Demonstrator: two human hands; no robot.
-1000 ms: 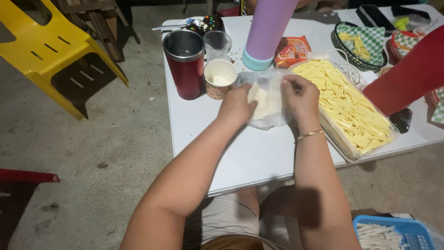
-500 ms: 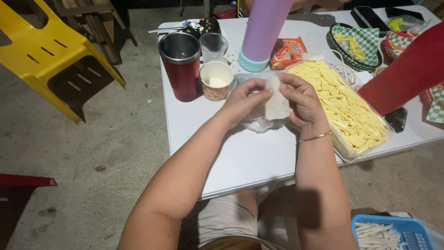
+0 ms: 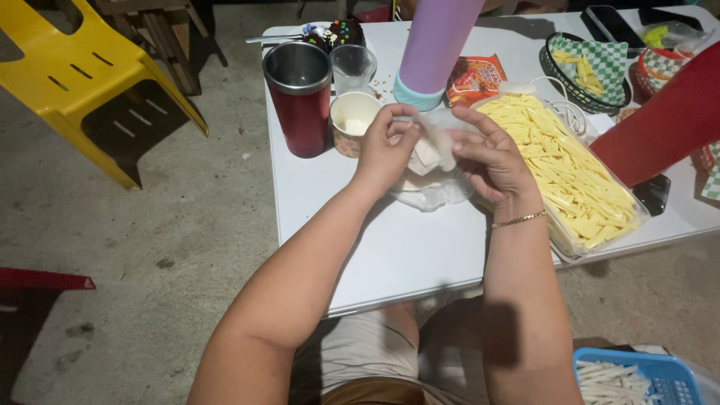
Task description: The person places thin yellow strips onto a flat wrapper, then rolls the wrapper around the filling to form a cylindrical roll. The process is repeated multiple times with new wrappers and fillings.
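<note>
My left hand [image 3: 386, 146] and my right hand [image 3: 491, 154] both pinch a thin pale wrapper sheet [image 3: 433, 148], lifted slightly above a clear plastic bag with more sheets [image 3: 431, 191] on the white table [image 3: 390, 247]. A gold bracelet circles my right wrist. To the right of my hands lies a clear tray filled with yellow sticks [image 3: 566, 176]. Just left of my left hand stands a small paper cup with a white paste [image 3: 352, 122].
A red steel tumbler [image 3: 300, 97], a clear plastic cup [image 3: 352, 67], a purple bottle [image 3: 435, 45], an orange snack packet [image 3: 474, 79], a checkered basket [image 3: 589, 64] and a red object [image 3: 664, 120] stand on the table. A yellow chair [image 3: 82, 82] is at left; a blue basket [image 3: 645, 379] sits at lower right.
Both hands have risen off the plastic bag, peeling one sheet up and holding it between the fingertips nearer the paper cup.
</note>
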